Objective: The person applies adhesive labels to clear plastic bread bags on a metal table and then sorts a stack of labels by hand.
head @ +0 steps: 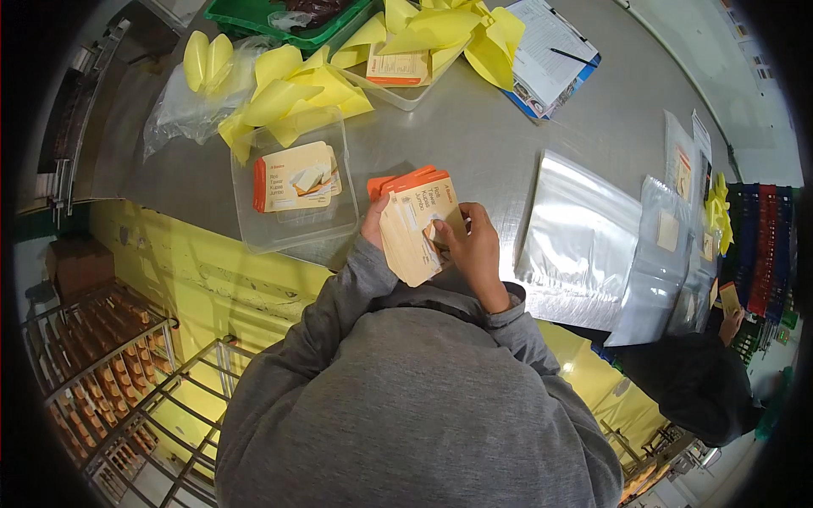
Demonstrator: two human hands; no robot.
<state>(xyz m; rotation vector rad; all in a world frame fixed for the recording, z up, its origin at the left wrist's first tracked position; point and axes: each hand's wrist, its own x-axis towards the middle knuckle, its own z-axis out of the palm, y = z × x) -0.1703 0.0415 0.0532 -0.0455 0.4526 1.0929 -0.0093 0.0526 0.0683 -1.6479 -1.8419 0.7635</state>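
Both of my hands hold a loosely fanned stack of printed cardboard labels (413,228), cream with red-orange ends and a bread picture. My left hand (375,222) grips the stack's left edge, its fingers mostly hidden beneath. On the right, my right hand (473,244) presses its thumb on the top label, fingers curled behind the edge. Left of the stack, a clear plastic container (254,232) holds more of the same labels (298,178). To the right lies a pile of clear plastic bags (578,235), flat on the steel table (438,136).
Yellow sheets (305,89) partly cover a second clear container (406,95) with labels. Behind stand a green crate (248,19) and a clipboard (549,60) with papers and a pen. A co-worker in dark clothing (698,381) holds a label at right. Metal racks (178,406) stand lower left.
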